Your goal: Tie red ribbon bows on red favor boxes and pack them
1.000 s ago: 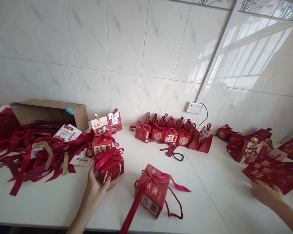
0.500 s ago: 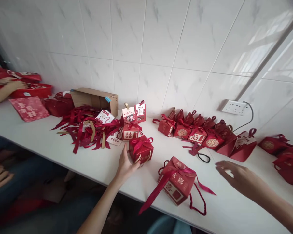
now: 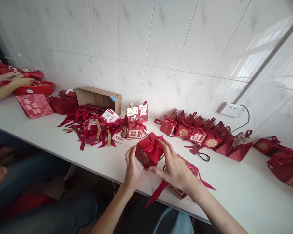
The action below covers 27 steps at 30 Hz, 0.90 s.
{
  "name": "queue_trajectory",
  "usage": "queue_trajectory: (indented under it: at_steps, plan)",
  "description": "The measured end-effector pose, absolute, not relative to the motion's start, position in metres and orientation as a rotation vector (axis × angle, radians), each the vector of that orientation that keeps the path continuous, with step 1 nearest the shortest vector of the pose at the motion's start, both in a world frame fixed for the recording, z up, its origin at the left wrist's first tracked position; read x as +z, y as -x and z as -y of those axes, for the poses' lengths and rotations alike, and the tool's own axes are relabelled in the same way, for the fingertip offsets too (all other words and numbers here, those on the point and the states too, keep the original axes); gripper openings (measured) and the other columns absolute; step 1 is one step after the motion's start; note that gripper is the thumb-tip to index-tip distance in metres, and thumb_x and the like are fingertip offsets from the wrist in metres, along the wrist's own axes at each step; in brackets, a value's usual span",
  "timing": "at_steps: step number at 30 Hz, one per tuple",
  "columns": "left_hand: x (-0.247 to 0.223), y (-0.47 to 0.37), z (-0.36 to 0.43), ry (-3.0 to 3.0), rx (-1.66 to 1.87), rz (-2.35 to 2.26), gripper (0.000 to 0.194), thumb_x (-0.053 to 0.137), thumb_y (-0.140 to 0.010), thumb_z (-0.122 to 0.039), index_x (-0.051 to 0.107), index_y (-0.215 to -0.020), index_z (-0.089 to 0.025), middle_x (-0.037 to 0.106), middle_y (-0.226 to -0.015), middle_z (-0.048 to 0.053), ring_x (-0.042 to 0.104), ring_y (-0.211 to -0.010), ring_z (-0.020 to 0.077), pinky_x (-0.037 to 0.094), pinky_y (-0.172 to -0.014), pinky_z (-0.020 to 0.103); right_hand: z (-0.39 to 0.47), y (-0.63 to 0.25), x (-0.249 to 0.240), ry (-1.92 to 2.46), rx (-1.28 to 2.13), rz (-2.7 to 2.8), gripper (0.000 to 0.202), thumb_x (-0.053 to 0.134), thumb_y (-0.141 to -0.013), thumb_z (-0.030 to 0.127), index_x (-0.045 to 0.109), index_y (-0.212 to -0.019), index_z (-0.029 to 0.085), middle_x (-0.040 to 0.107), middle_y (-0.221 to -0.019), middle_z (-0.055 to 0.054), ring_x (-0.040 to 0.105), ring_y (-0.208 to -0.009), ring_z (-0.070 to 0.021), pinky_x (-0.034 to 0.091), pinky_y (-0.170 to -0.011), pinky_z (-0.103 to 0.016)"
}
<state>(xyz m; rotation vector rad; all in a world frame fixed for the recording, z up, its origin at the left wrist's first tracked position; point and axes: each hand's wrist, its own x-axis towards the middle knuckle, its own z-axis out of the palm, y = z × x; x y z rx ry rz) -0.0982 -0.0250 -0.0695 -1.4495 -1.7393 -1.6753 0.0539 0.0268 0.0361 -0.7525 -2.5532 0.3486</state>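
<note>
Between my two hands is a small red gift box (image 3: 145, 152) with a red bow on top and a round gold emblem on its near side. My left hand (image 3: 133, 169) grips its left side. My right hand (image 3: 174, 167) holds its right side, fingers by the bow. Partly hidden under my right hand, a larger red box (image 3: 177, 191) with long red ribbon tails lies near the table's front edge. Behind the held box stands a red box with a white label (image 3: 135, 131).
A heap of red ribbons (image 3: 92, 126) and an open cardboard box (image 3: 100, 97) are at the left. Rows of red boxes (image 3: 212, 141) and a black loop (image 3: 204, 157) are at the right. Another person's hands (image 3: 19, 81) are at a red basket (image 3: 42, 87).
My right hand has come left from the table's right side onto the small box. That box is turned, its emblem side now showing, and is held by both hands.
</note>
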Motion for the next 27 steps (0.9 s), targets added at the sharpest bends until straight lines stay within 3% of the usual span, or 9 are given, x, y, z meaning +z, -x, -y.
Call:
queue_trajectory:
  at_steps: [3, 6, 9, 11, 14, 17, 22, 27]
  plan:
    - [-0.069, 0.09, 0.024, 1.432, -1.698, 1.606, 0.094, 0.07, -0.073, -0.049, 0.019, -0.145, -0.018, 0.042, -0.13, 0.021, 0.046, -0.125, 0.0332, 0.046, -0.098, 0.046, -0.027, -0.052, 0.038, 0.677, 0.418, 2.451, 0.07, 0.056, -0.085, 0.041, 0.021, -0.142, 0.022, 0.033, -0.142, -0.017, 0.041, -0.131, -0.0317, 0.046, -0.101, -0.051]
    - [-0.072, 0.088, 0.022, 1.614, -1.712, 1.565, 0.093, 0.067, -0.077, -0.046, 0.011, -0.147, -0.02, 0.037, -0.139, 0.022, 0.041, -0.132, 0.0337, 0.044, -0.101, 0.047, -0.038, -0.066, 0.043, 0.65, 0.346, 2.26, 0.065, 0.058, -0.082, 0.04, 0.029, -0.137, 0.021, 0.04, -0.133, -0.016, 0.043, -0.126, -0.0317, 0.043, -0.101, -0.053]
    - [-0.082, 0.093, 0.018, 1.781, -1.649, 1.78, 0.07, 0.054, -0.086, -0.034, 0.018, -0.145, -0.021, 0.031, -0.147, 0.021, 0.034, -0.137, 0.0323, 0.04, -0.104, 0.05, -0.061, -0.1, 0.05, 0.77, 0.15, 1.944, 0.058, 0.058, -0.081, 0.043, 0.036, -0.13, 0.021, 0.044, -0.125, -0.015, 0.046, -0.119, -0.033, 0.045, -0.094, -0.055]
    - [-0.091, 0.096, 0.012, 1.821, -1.616, 1.965, 0.054, 0.048, -0.088, -0.029, 0.032, -0.138, -0.019, 0.037, -0.144, 0.02, 0.038, -0.135, 0.0314, 0.04, -0.103, 0.052, -0.08, -0.132, 0.053, 0.91, -0.018, 1.744, 0.055, 0.059, -0.078, 0.044, 0.04, -0.125, 0.021, 0.044, -0.123, -0.016, 0.044, -0.12, -0.034, 0.045, -0.093, -0.055]
    - [-0.101, 0.099, 0.002, 1.831, -1.61, 2.069, 0.045, 0.048, -0.084, -0.03, 0.044, -0.127, -0.017, 0.048, -0.134, 0.019, 0.045, -0.129, 0.0316, 0.041, -0.102, 0.052, -0.105, -0.18, 0.044, 1.141, -0.086, 1.575, 0.055, 0.061, -0.074, 0.043, 0.043, -0.121, 0.02, 0.039, -0.126, -0.017, 0.045, -0.118, -0.0333, 0.049, -0.087, -0.051]
    - [-0.103, 0.098, -0.005, 1.842, -1.563, 2.08, 0.043, 0.048, -0.083, -0.034, 0.048, -0.123, -0.018, 0.053, -0.131, 0.017, 0.05, -0.124, 0.0308, 0.043, -0.1, 0.05, -0.12, -0.214, 0.012, 1.294, -0.08, 1.495, 0.056, 0.062, -0.071, 0.045, 0.045, -0.117, 0.018, 0.034, -0.127, -0.018, 0.04, -0.122, -0.0342, 0.046, -0.092, -0.052]
    - [-0.099, 0.096, -0.002, 1.957, -1.383, 2.152, 0.037, 0.047, -0.083, -0.037, 0.054, -0.115, -0.019, 0.06, -0.125, 0.015, 0.054, -0.12, 0.0304, 0.046, -0.095, 0.048, -0.126, -0.222, -0.045, 1.404, 0.038, 1.61, 0.054, 0.066, -0.064, 0.049, 0.048, -0.105, 0.018, 0.046, -0.109, -0.016, 0.048, -0.111, -0.0363, 0.045, -0.091, -0.058]
    - [-0.096, 0.094, 0.002, 1.982, -1.404, 2.167, 0.034, 0.05, -0.081, -0.032, 0.056, -0.112, -0.018, 0.062, -0.121, 0.015, 0.056, -0.116, 0.0303, 0.044, -0.097, 0.05, -0.14, -0.175, -0.027, 1.312, 0.112, 1.663, 0.057, 0.066, -0.07, 0.048, 0.046, -0.113, 0.016, 0.044, -0.117, -0.018, 0.047, -0.116, -0.0363, 0.047, -0.092, -0.054]
